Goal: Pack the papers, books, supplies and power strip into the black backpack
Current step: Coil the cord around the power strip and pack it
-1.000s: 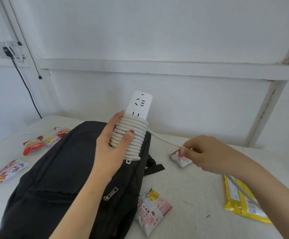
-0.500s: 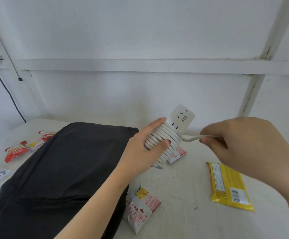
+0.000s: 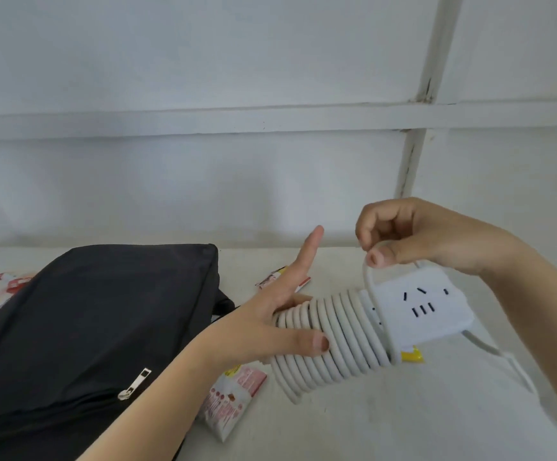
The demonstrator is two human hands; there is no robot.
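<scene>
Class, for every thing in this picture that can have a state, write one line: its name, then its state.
black backpack, lying flat on the table, visible zip closed.
power strip, held tilted, nothing plugged into the sockets in view.
cord, mostly wound round the power strip, last stretch loose.
left hand, grips the wound end.
right hand, pinches a loop of cord.
</scene>
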